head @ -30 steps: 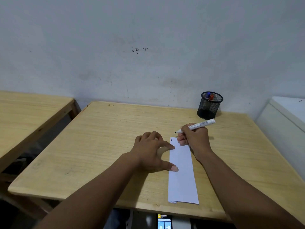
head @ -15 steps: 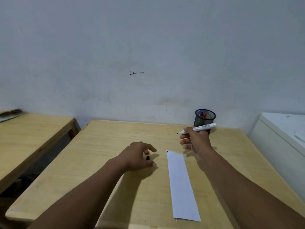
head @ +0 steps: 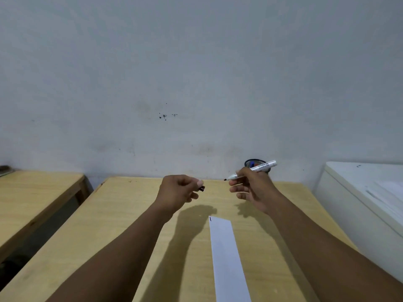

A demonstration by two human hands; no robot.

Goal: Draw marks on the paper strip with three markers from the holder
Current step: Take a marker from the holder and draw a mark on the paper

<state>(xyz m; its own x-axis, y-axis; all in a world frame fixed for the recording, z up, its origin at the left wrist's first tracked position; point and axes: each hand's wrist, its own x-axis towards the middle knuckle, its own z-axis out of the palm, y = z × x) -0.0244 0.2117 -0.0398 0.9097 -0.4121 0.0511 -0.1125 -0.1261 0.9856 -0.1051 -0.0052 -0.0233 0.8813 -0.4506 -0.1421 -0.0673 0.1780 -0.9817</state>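
Note:
A white paper strip lies lengthwise on the wooden table, with a short black mark at its far left corner. Above the table, my right hand holds an uncapped white marker, its black tip pointing left. My left hand is raised beside it and pinches the small black cap. A gap separates cap and tip. The black mesh holder stands behind my right hand, mostly hidden, with blue and red markers showing inside.
A second wooden table stands at the left across a gap. A white cabinet sits against the table's right side. A grey wall runs close behind the table.
Both hands lifted off the table and away from the strip. My left hand picked up the black cap and raised it towards the marker tip. The view tilted upward.

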